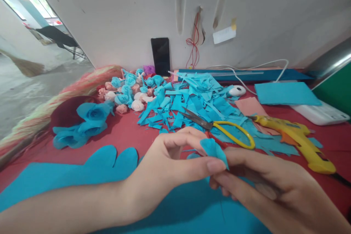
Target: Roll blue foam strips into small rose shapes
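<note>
While hands [156, 168] [276, 179] hold paper [214, 150], scissors [200, 120] near, open tabletop [130, 127] left

Hands: 2, i.e. one left hand [167, 164] and one right hand [274, 175]. Blue piece [214, 151] at the fingers: 1. Scissors [210, 123]: 1 pair. Yellow glue gun [297, 139]: 1. Black smartphone [161, 56]: 1. Large blue flowers [94, 111]: 3. Small rosettes [122, 108], blue, peach and white: well over a dozen; overlapping, exact n not obtainable. Blue offcut strips [189, 97]: dozens, heaped, not countable. Rounded blue petal shapes [101, 156]: 2 clearly outlined. Blue stack [286, 93]: 1, sheets within not resolved. Pink sheets [250, 105]: at least 1. White oval device [237, 90]: 1. White rectangular device [323, 113]: 1. White wall label [224, 35]: 1. Red cord [195, 42]: 1 looped bundle.
</note>
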Available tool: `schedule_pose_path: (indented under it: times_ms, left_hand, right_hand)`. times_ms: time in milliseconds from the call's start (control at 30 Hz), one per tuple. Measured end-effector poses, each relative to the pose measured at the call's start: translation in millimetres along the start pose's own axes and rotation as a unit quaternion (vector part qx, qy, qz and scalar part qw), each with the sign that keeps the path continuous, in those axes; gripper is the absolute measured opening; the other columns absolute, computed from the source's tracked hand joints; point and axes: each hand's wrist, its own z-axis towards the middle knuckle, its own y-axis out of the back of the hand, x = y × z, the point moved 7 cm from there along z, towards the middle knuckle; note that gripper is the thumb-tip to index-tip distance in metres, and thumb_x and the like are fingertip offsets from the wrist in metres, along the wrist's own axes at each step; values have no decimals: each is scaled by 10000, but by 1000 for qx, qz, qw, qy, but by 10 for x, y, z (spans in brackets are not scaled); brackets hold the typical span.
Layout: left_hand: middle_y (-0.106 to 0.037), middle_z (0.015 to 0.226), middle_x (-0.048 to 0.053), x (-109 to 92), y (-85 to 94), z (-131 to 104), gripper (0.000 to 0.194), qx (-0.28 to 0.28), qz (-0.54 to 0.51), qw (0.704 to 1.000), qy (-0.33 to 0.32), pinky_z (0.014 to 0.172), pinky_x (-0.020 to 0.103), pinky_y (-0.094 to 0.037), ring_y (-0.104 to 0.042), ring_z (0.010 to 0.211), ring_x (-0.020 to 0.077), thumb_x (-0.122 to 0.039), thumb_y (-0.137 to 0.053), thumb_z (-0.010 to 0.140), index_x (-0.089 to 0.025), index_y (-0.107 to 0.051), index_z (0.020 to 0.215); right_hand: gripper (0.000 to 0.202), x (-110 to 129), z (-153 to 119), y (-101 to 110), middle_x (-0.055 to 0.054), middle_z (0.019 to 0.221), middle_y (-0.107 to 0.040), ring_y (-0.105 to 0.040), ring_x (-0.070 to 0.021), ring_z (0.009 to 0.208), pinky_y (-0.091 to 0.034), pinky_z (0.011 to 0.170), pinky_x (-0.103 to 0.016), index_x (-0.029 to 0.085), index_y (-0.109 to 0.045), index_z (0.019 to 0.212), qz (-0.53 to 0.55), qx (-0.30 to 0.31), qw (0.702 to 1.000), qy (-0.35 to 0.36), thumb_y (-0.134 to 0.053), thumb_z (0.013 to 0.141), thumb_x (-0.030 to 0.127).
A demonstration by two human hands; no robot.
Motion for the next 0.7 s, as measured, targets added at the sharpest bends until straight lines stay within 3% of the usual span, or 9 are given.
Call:
schedule_pose_path:
  times_ms: [333,467,600,700]
  left_hand:
    - [-506,712,-35,-18,14,-5,77,-5,28,999,-22,564,155,-416,-501,639,54,-117,-656,667,-154,-620,609]
    - [-498,733,-33,-21,25,-5,80,-7,37,999,-28,539,158,-441,-501,629,58,-117,-667,650,-153,-602,619]
    - [-478,768,-20,-8,27,-10,75,-4,30,999,-26,491,178,-478,-505,649,83,-122,-672,638,-158,-606,640]
    - [-501,756,-13,-32,53,-18,72,-21,56,997,-49,555,185,-476,-510,705,100,-135,-694,618,-164,-629,635]
  right_hand:
    - [227,9,-34,32,138,622,-655,-617,-73,486,-479,461,-40,359,-649,756,9,-25,1000,6,-621,674,149]
    - [62,23,-7,46,64,536,-640,-610,-135,446,-491,370,-121,304,-666,673,-63,-60,996,-16,-613,691,278]
    - [220,32,29,36,11,409,-565,-597,-190,430,-477,305,-192,278,-661,591,-144,-108,983,-38,-566,706,439]
    - [266,51,71,-12,8,381,-536,-587,-190,424,-470,303,-196,277,-651,567,-159,-110,981,-31,-551,701,484]
